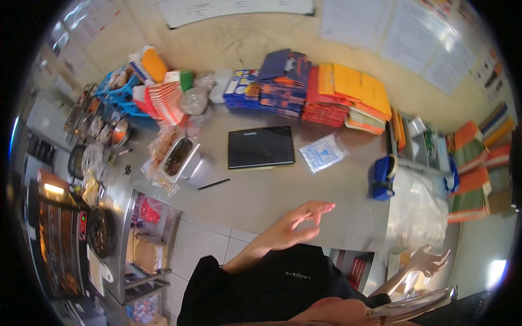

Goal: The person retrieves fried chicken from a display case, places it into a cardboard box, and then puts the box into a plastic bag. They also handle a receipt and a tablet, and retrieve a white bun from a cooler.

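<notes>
My left hand is held over the front edge of a stainless steel table. Its fingers are apart and hold nothing. Off to the right, my right hand is raised beside the table corner, fingers spread, with nothing in it. Nearest to it lie clear plastic bags. Farther back sits a blue tape dispenser with a roll of tape. Before me on the table lie a black tablet, a black stylus or pen and a flat plastic packet with blue print.
A steel food pan with dark contents stands left of the tablet. Stacked printed paper packaging and yellow paper bags line the wall. A blue basket stands back left, a lit display warmer far left.
</notes>
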`<state>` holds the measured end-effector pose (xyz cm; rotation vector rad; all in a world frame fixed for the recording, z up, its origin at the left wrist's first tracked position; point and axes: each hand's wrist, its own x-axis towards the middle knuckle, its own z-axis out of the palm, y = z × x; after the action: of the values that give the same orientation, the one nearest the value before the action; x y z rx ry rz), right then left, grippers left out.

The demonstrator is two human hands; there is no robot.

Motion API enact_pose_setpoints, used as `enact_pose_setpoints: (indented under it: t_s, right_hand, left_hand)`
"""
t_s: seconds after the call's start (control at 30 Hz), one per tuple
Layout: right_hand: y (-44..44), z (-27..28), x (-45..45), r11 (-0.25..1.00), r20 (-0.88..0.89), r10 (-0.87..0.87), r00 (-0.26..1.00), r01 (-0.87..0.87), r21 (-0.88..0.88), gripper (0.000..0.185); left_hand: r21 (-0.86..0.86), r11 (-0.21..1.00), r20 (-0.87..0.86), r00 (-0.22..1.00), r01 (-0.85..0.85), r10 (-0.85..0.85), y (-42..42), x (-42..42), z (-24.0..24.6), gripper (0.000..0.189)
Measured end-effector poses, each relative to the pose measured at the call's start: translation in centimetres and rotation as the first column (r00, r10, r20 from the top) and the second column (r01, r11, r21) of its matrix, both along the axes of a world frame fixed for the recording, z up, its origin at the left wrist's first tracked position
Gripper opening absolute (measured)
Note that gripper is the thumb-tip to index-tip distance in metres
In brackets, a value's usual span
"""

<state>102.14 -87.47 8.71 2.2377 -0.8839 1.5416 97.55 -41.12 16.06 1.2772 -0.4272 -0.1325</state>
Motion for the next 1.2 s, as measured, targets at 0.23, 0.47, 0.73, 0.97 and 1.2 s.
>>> enact_pose_setpoints:
  t_s: [0.23,0.47,0.73,0.97,1.2]
  right_hand:
    - [28.9,2.5,17.3,-0.187,0.108,0.982,-0.155,-0.708,0.681,0.029]
    - [57.9,4.3,17.4,-0.577,0.033,0.346,-0.938,-0.185,0.796,0.022]
    - [84.3,5.2,19.9,-0.768,-0.010,0.350,-0.937,-0.294,0.569,0.034]
    - [98.9,6.5,28.6,-0.651,-0.207,0.473,-0.856,-0.498,0.574,0.040]
    - [97.6,5.9,29.1,-0.334,-0.161,0.773,-0.614,-0.609,0.720,0.028]
  left_hand:
    - [-0.412,0.620,0.118,0.635,-0.668,0.763,-0.9,-12.0,13.0,0.037]
    - [-0.481,0.378,0.107,0.375,-0.791,0.921,1.5,-14.0,17.2,0.032]
    - [-0.275,0.622,0.449,0.474,-0.733,0.757,24.5,-10.6,9.6,0.049]
    - [0.342,0.497,0.263,0.588,-0.798,0.765,48.3,0.8,-1.8,0.046]
    - [0.345,-0.294,0.905,0.233,-0.891,0.356,57.7,14.1,-2.8,0.047]
